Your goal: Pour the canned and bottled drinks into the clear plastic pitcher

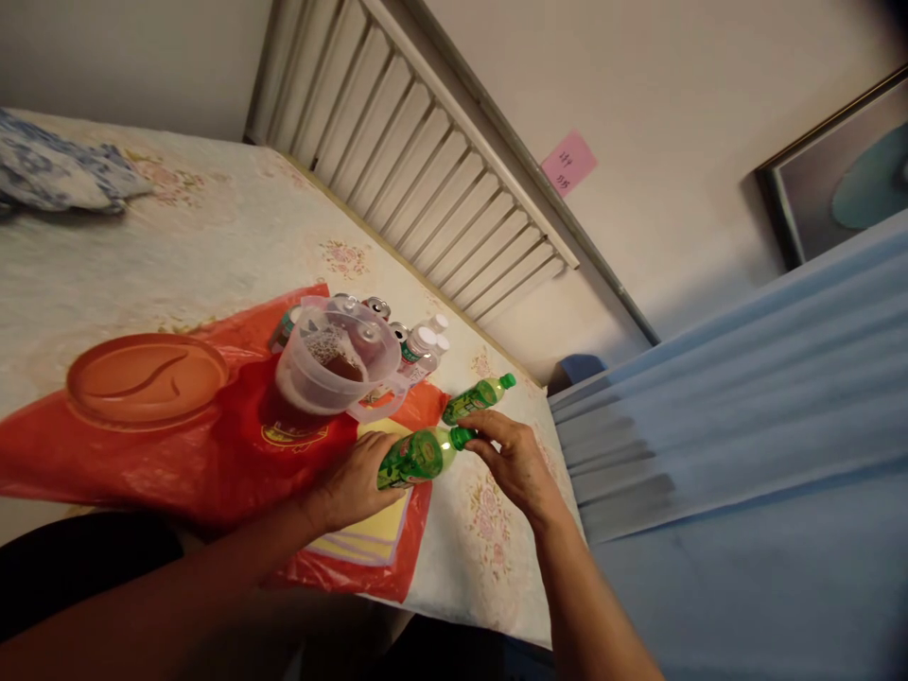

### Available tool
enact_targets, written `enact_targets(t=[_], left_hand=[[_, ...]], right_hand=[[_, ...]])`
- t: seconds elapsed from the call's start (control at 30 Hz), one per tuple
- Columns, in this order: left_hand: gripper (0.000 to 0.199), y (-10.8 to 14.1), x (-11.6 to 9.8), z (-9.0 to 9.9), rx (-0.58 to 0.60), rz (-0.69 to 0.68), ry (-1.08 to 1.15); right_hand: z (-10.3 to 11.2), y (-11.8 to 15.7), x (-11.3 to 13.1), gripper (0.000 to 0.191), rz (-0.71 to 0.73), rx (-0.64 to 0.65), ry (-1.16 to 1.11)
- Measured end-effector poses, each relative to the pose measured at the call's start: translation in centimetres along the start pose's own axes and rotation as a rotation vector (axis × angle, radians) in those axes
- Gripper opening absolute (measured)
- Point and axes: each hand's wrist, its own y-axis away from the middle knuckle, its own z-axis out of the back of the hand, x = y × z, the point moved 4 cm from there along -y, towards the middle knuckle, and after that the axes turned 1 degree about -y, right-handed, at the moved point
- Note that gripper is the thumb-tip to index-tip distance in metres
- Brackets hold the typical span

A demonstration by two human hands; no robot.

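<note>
Pitcher (312, 383) at left; just near and right, the left hand (355, 480) wraps the bottle (418, 459), its long axis tipping right and slightly far, cap (461, 438) pinched between the right hand's (515, 463) fingertips!

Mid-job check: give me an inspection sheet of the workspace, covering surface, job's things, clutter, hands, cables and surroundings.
Surface: flower-patterned tablecloth, partly covered by a red plastic bag.
Job's things: capped green bottle in hand; similar second bottle beyond it; translucent pitcher over the bag, holding dark liquid with foam.
Clutter: round orange lid-like piece; drink cans and white-capped bottles beyond the pitcher; blue-and-white cloth farther off.
Hands: left hand around the bottle's body; right hand at its green cap.
Cables: nothing seen.
Surroundings: slatted rack, pink note, framed picture, blue curtain.
</note>
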Motion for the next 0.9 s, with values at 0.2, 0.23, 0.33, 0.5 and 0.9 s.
enact_targets(t=[0.2, 0.23, 0.33, 0.5, 0.9], left_hand=[[0.052, 0.03, 0.09, -0.20, 0.046, -0.001, -0.025], [0.052, 0.03, 0.12, -0.22, 0.050, 0.001, -0.029], [0.053, 0.03, 0.21, -0.25, 0.054, 0.002, -0.029], [0.052, 0.06, 0.36, -0.33, 0.061, 0.001, -0.027], [0.055, -0.03, 0.27, -0.12, 0.072, 0.027, -0.002]], right_hand=[[0.05, 0.16, -0.33, 0.031, -0.001, -0.019, 0.039], [0.02, 0.17, -0.35, 0.034, -0.008, -0.014, 0.051], [-0.18, 0.15, -0.45, 0.042, -0.041, -0.002, 0.086], [-0.63, -0.05, -0.61, 0.054, -0.101, -0.019, 0.105], [-0.32, -0.01, -0.86, 0.056, -0.260, -0.065, -0.034]])
